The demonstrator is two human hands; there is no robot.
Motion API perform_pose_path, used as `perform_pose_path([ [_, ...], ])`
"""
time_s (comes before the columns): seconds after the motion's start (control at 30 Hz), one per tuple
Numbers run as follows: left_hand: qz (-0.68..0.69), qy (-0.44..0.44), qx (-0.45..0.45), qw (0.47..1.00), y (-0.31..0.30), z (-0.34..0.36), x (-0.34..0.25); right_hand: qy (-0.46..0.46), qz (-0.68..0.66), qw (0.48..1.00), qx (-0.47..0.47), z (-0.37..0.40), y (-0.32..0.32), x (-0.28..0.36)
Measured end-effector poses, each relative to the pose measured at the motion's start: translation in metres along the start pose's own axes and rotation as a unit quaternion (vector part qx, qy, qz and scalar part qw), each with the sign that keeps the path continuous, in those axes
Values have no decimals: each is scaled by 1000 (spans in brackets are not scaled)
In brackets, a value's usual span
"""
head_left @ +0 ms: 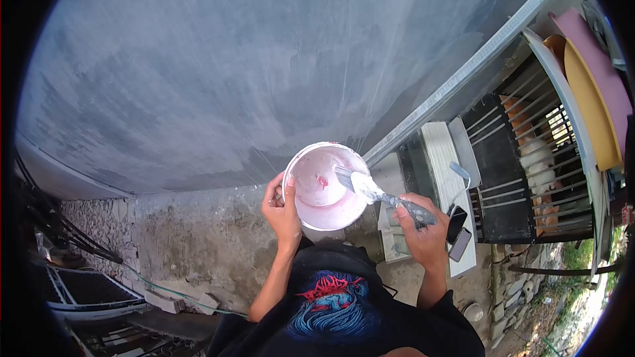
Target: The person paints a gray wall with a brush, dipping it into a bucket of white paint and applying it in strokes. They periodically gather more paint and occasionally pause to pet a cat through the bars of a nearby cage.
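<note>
A white paint bucket (311,208), tilted so its inside faces me, is held in front of my chest. My left hand (283,203) grips its left rim, thumb over the edge and fingers behind the wall. Pinkish white paint coats the inside, with a small red patch low in it. My right hand (422,228) is closed round the grey handle of a paintbrush (365,186). White paint covers the brush's middle, and its bristles reach over the right rim into the bucket.
A grey wall (218,59) fills the view ahead. On the right, a paint roller (461,173) and two phones (459,244) lie on a white board (442,152). Beyond them stands a barred cage (529,178) with a white animal inside. Black cables (73,231) hang at the left.
</note>
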State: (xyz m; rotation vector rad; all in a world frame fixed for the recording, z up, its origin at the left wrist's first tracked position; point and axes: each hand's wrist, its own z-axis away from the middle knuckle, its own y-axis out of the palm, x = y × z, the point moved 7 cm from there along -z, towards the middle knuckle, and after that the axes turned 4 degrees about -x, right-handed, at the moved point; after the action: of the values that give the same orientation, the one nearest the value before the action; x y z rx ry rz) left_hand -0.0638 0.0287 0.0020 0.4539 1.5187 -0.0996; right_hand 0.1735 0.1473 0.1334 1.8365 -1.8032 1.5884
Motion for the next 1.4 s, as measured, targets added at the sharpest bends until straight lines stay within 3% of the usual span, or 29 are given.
perform_pose_path([
  [0.07,56,-33,-48,997,1,-11,17,77,-125,989,-21,-12,-10,-29],
  [0.1,61,12,-30,998,-33,-59,-24,49,-146,987,-54,-32,20,14],
  [0.17,43,6,-49,998,-49,-85,-21,31,-291,947,-135,-48,15,33],
  [0.23,57,12,-38,998,-61,-112,-30,21,-301,944,-130,-69,21,50],
  [0.3,93,-11,-31,995,-63,-129,-28,-73,-136,988,-19,-93,30,77],
  [0.63,114,-22,24,993,-98,-220,-51,-228,-59,970,61,-164,74,185],
  [0.73,111,-24,25,993,-116,-245,-61,-310,60,945,83,-187,91,224],
  [0.83,101,-3,29,995,-135,-268,-71,-370,116,921,36,-224,90,249],
  [1.0,112,-7,16,994,-159,-289,-67,-345,126,929,-56,-302,49,268],
  [1.07,116,-22,15,993,-161,-292,-63,-303,100,948,-19,-332,33,274],
  [1.2,134,-47,32,989,-158,-292,-44,-351,112,930,-6,-380,2,307],
  [1.27,141,-61,39,987,-155,-291,-33,-391,146,908,-33,-400,-15,328],
  [1.37,147,-90,45,984,-147,-285,-21,-495,230,825,-143,-419,-50,353],
  [1.4,143,-105,47,983,-145,-282,-19,-495,230,826,-143,-416,-49,362],
])
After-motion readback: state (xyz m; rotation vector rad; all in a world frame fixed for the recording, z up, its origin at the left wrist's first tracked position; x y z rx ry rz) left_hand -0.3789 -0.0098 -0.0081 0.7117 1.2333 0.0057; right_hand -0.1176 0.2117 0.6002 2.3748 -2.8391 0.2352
